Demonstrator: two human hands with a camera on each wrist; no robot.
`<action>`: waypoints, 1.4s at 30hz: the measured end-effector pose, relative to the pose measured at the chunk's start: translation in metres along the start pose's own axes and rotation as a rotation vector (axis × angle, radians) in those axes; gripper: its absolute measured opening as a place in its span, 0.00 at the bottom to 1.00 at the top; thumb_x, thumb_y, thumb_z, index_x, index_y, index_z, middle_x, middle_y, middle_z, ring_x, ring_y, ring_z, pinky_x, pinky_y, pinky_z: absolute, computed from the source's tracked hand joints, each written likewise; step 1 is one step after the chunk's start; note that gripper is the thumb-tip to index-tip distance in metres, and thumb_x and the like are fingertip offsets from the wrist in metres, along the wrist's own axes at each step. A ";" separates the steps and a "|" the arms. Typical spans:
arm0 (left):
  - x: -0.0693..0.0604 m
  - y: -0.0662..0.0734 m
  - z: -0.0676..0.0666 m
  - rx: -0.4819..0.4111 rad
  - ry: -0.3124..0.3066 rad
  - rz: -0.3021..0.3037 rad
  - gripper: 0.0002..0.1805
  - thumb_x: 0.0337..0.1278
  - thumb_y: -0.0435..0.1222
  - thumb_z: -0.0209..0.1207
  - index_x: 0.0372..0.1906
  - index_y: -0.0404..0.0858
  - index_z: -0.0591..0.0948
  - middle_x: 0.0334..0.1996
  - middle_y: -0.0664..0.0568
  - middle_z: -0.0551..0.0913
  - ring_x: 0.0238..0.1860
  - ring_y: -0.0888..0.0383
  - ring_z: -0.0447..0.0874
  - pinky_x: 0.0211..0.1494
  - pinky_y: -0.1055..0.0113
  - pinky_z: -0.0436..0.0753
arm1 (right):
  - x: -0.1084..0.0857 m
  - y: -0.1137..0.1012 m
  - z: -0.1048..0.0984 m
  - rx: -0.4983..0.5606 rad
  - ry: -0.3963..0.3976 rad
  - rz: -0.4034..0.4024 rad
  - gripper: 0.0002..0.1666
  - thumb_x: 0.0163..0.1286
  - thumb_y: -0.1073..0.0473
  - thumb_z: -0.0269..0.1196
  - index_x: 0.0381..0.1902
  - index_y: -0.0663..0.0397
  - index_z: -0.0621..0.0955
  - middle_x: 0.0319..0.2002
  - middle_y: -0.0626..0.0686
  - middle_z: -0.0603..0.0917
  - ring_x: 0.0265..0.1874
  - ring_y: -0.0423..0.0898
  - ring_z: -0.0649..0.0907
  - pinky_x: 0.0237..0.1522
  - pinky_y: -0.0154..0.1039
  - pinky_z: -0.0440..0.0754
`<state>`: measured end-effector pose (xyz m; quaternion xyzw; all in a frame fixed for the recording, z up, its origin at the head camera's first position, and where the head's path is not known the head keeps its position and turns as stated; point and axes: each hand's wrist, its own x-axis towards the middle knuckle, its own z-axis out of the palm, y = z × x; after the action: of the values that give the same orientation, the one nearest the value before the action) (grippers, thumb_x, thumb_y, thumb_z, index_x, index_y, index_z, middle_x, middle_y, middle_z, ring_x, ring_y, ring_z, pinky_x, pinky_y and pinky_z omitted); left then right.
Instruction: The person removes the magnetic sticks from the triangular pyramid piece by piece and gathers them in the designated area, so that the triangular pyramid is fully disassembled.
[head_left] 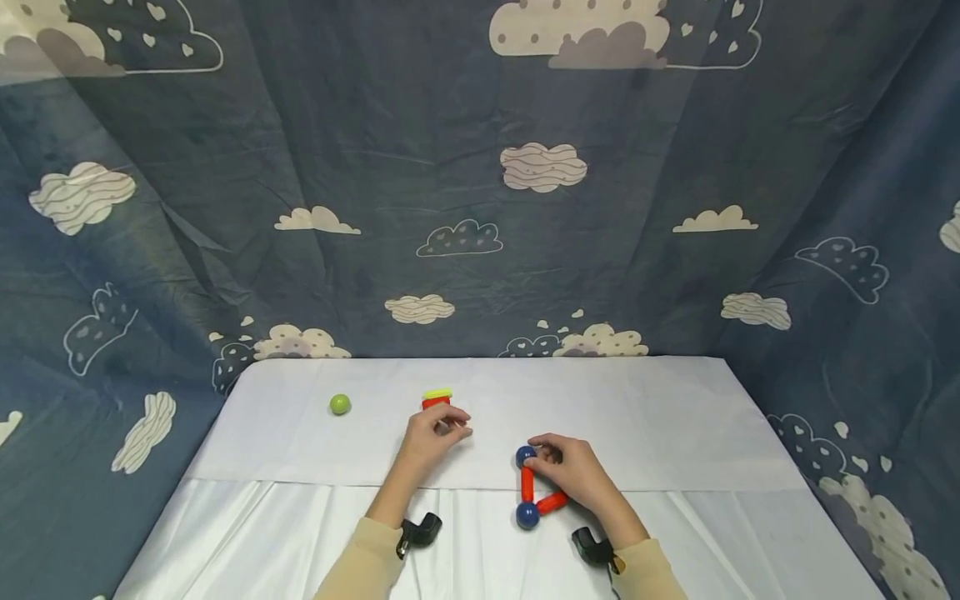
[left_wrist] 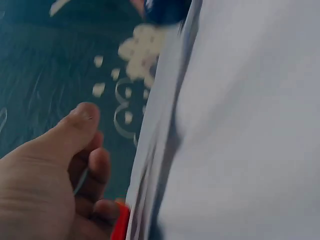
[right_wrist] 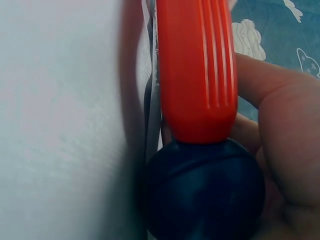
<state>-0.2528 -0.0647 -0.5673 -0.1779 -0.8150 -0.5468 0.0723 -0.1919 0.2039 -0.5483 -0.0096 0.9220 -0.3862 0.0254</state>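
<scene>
A toy of red rods and blue balls lies on the white cloth in the head view. One red rod [head_left: 527, 483] joins an upper blue ball [head_left: 524, 455] to a lower blue ball [head_left: 528, 515]; a second red rod [head_left: 552, 502] runs from the lower ball toward the right wrist. My right hand [head_left: 576, 471] pinches the upper ball between thumb and fingers. Close up, the right wrist view has a ridged red rod [right_wrist: 197, 65] set in a blue ball [right_wrist: 205, 192]. My left hand [head_left: 433, 439] hovers with loosely bent fingers, nothing visible between thumb and fingertips.
Just beyond the left hand lie a red piece [head_left: 436, 402] and a yellow-green piece [head_left: 437, 393], partly hidden by that hand. Farther left sits a green ball [head_left: 340, 404]. Behind the white-covered table [head_left: 637, 417] hangs a dark cloud-print curtain [head_left: 465, 283].
</scene>
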 end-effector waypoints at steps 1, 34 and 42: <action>-0.002 0.003 0.007 0.000 -0.057 0.008 0.10 0.58 0.34 0.76 0.45 0.44 0.91 0.39 0.56 0.91 0.38 0.66 0.83 0.44 0.72 0.81 | 0.000 -0.001 0.000 0.001 -0.003 -0.001 0.19 0.65 0.54 0.77 0.53 0.52 0.89 0.30 0.45 0.81 0.32 0.42 0.77 0.36 0.33 0.75; -0.017 0.021 0.036 0.049 -0.386 -0.012 0.17 0.62 0.40 0.74 0.55 0.51 0.89 0.51 0.64 0.89 0.52 0.68 0.84 0.66 0.63 0.81 | -0.005 -0.002 -0.005 -0.140 0.005 -0.048 0.09 0.65 0.54 0.77 0.42 0.47 0.91 0.39 0.46 0.90 0.38 0.42 0.82 0.53 0.49 0.87; -0.016 0.021 0.035 0.066 -0.340 0.007 0.17 0.61 0.40 0.75 0.54 0.48 0.89 0.47 0.61 0.88 0.48 0.66 0.84 0.62 0.64 0.83 | -0.002 0.003 -0.006 -0.156 0.075 -0.022 0.11 0.66 0.54 0.77 0.44 0.50 0.91 0.41 0.48 0.91 0.40 0.44 0.84 0.55 0.51 0.88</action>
<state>-0.2278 -0.0293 -0.5681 -0.2681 -0.8324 -0.4815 -0.0591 -0.1900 0.2102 -0.5458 -0.0072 0.9495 -0.3135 -0.0144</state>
